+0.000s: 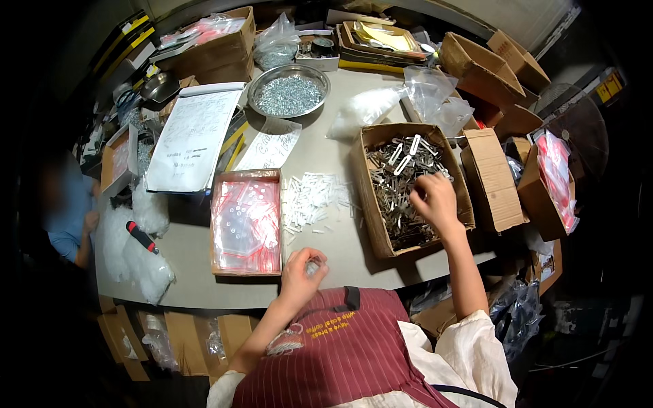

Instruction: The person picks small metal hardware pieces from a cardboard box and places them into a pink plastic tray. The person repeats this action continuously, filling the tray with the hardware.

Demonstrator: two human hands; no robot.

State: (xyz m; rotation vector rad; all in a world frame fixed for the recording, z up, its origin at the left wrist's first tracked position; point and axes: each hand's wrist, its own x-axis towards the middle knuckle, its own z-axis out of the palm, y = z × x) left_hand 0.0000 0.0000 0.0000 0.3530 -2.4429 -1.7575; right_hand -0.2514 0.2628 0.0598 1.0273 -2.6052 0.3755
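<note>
My right hand (435, 200) is over a cardboard box (375, 234) heaped with slotted metal plates (398, 194). Its fingers are bent toward the plates, and whatever they pinch is hidden. By the table's near edge, my left hand (299, 275) is curled closed around something small and pale that I cannot make out. Just beyond it lies a loose pile of small white plastic pieces (313, 199). To its left stands a shallow box (214, 262) of clear bags with red edges (248, 224), several small round pieces lying on top.
A steel bowl (325, 75) of small shiny metal parts stands at the back. Left of centre is a clipboard with papers (190, 139); white bags (139, 265) and a red-black cutter (141, 237) lie farther left. A person (68, 207) sits there. Cardboard boxes (493, 180) crowd the right.
</note>
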